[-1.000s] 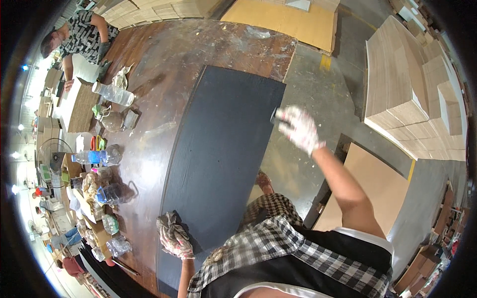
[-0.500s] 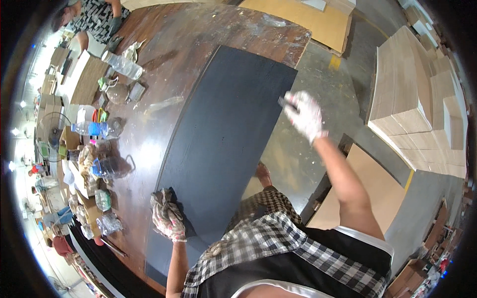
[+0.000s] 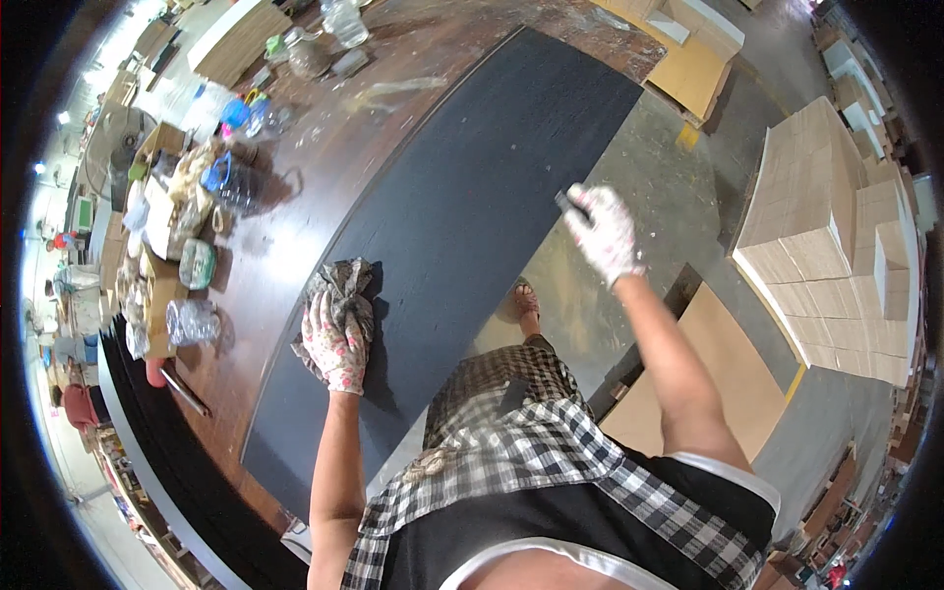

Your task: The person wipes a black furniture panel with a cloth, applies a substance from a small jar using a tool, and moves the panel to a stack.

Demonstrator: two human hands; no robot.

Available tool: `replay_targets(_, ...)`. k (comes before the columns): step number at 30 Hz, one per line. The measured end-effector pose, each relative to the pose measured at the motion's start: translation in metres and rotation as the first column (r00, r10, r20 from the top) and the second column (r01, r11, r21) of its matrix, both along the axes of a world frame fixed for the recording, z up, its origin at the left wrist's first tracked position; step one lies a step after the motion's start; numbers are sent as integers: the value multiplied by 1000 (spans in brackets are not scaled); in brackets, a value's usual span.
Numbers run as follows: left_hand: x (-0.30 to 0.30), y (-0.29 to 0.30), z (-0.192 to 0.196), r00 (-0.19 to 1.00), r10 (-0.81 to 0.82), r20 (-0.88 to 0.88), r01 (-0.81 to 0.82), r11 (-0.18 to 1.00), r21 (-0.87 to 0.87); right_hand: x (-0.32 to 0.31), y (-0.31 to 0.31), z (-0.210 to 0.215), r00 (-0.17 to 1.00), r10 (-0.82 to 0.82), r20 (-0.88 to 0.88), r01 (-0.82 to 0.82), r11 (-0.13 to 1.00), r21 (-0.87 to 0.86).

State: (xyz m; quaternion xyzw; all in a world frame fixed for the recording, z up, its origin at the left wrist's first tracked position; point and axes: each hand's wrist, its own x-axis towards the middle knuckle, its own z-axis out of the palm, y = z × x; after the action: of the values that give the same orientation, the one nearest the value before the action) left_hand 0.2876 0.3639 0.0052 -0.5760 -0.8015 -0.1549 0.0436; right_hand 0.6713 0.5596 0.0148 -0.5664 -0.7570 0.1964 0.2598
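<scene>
A long dark grey panel (image 3: 472, 197) lies flat on a brown worktable (image 3: 295, 197). My left hand (image 3: 336, 339), in a patterned glove, presses a crumpled grey rag (image 3: 339, 285) onto the panel's near left part. My right hand (image 3: 602, 228), in a white glove, grips the panel's right edge; a small dark object shows at its fingertips, too small to identify.
Bottles, tins and clutter (image 3: 187, 226) crowd the table's left side. Stacks of pale boards (image 3: 836, 226) stand at the right, a flat brown sheet (image 3: 708, 374) lies on the concrete floor, and another pallet of boards (image 3: 688, 49) sits beyond the table's far end.
My view has shifted along the table. My left hand with the rag has moved up onto the dark panel. My right hand stays at the panel's right edge.
</scene>
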Motion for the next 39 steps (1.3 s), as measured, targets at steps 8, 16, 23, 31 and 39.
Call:
replay_targets(8, -70, -163, -2, 1000, 2, -1, -2, 996, 95, -117, -196, -29, 923, 383, -34, -365, 900, 238)
replay_targets(16, -129, -252, -2, 988, 157, -1, -156, 984, 90, -137, -165, -14, 971, 211, 114, -225, 966, 128)
replay_targets(23, -132, -258, -12, 983, 181, -9, -178, 974, 137, -201, -273, -19, 695, 706, -136, -676, 706, 209)
replay_targets(31, -146, -266, -34, 981, 181, -73, -167, 972, 166, -208, -276, -18, 632, 773, 45, -772, 624, 121)
replay_targets(39, -118, -234, -38, 935, 158, 318, -265, 906, 330, -207, -264, -31, 678, 735, 9, -705, 646, 294)
